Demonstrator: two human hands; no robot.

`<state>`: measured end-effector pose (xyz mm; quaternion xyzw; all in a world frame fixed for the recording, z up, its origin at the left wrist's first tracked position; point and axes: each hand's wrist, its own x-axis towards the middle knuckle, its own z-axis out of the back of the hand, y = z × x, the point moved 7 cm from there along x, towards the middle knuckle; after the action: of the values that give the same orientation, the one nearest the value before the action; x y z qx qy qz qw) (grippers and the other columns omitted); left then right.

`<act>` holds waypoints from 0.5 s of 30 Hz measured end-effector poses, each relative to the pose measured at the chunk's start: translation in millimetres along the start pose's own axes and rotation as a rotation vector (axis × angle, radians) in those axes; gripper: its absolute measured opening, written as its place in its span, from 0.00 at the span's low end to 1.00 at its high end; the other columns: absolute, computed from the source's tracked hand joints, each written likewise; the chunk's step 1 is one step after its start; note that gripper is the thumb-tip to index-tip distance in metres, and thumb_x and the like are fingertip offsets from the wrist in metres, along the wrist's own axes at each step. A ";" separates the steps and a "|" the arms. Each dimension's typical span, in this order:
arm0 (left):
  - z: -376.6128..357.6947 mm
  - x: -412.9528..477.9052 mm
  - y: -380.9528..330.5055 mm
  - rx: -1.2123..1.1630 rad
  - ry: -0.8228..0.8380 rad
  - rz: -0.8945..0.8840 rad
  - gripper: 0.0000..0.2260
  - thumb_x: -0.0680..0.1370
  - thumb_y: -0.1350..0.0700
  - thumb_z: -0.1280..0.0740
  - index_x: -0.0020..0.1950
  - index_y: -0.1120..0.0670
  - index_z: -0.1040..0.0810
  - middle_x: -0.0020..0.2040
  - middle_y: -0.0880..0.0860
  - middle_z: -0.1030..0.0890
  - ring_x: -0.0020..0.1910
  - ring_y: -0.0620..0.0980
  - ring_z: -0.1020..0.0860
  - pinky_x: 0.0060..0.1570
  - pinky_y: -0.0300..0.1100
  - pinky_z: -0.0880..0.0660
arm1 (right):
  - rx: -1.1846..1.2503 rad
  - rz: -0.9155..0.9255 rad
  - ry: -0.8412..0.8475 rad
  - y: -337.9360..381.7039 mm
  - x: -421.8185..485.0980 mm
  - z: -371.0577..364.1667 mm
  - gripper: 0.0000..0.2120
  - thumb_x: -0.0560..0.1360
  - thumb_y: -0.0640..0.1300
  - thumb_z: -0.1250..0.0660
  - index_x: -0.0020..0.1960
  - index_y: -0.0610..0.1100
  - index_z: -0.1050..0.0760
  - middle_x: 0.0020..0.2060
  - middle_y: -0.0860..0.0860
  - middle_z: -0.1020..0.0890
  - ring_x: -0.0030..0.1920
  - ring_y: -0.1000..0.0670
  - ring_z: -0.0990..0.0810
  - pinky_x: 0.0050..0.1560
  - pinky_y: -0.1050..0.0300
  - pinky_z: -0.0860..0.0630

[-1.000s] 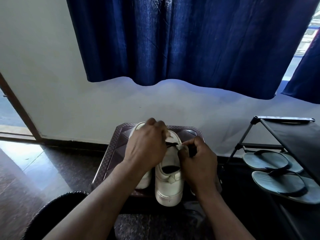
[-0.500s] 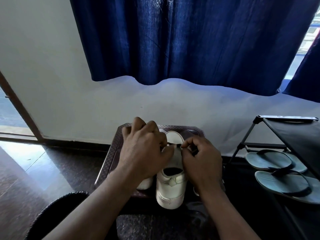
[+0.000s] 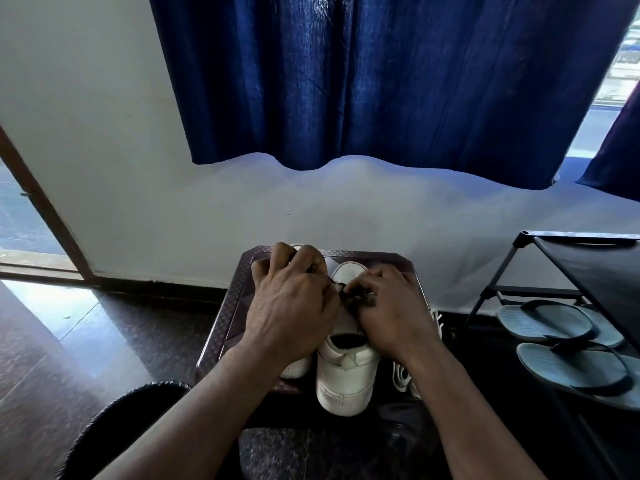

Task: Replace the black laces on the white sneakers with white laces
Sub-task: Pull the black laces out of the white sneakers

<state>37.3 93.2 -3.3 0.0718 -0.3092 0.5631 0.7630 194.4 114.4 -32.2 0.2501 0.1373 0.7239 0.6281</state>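
Two white sneakers stand side by side on a dark brown patterned stool (image 3: 230, 317). The right sneaker (image 3: 346, 372) points away from me, heel toward me. The left sneaker (image 3: 294, 367) is mostly hidden under my left hand (image 3: 292, 306). My right hand (image 3: 391, 306) rests over the right sneaker's lacing area. Both hands pinch the black lace (image 3: 348, 291), which shows as a small dark knot between my fingertips. White laces (image 3: 401, 375) lie on the stool's right side, partly behind my right wrist.
A black shoe rack (image 3: 588, 268) stands at the right with a pair of blue-grey flip-flops (image 3: 568, 348) on its lower shelf. A dark blue curtain (image 3: 381, 81) hangs over the white wall behind. A black round object (image 3: 114, 420) sits at the lower left on the glossy dark floor.
Both hands have shifted slightly forward over the right sneaker's laces; my left hand's fingers now reach further toward the toe, and the black lace shows bunched between my fingertips.
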 end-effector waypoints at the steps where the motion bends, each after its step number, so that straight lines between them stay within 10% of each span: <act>1: 0.9 -0.2 1.5 -0.001 -0.005 -0.008 0.14 0.77 0.44 0.37 0.42 0.48 0.15 0.53 0.41 0.26 0.58 0.52 0.32 0.55 0.56 0.31 | 0.023 0.003 -0.029 1.5 -1.4 0.8 0.13 0.71 0.49 0.34 0.51 0.56 0.15 0.54 0.58 0.21 0.62 0.47 0.24 0.57 0.63 0.37; 7: 13.3 -7.0 12.0 -0.076 -0.013 -0.122 0.19 0.80 0.32 0.38 0.48 0.42 0.14 0.55 0.44 0.28 0.57 0.51 0.28 0.54 0.53 0.31 | 0.185 -0.038 -0.251 4.2 -15.9 13.0 0.05 0.74 0.43 0.27 0.46 0.52 0.15 0.47 0.56 0.17 0.51 0.52 0.19 0.53 0.54 0.23; 15: 18.1 -24.9 4.8 -0.055 -0.002 -0.265 0.14 0.84 0.40 0.40 0.51 0.48 0.21 0.38 0.45 0.17 0.39 0.51 0.18 0.53 0.51 0.29 | 0.190 -0.081 -0.328 6.3 -16.8 14.8 0.03 0.75 0.45 0.27 0.47 0.50 0.16 0.47 0.56 0.15 0.50 0.53 0.18 0.52 0.54 0.23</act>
<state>21.5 66.3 -3.8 0.0916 -0.3131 0.4488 0.8320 198.4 95.2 -19.8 0.4171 0.1112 0.6313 0.6443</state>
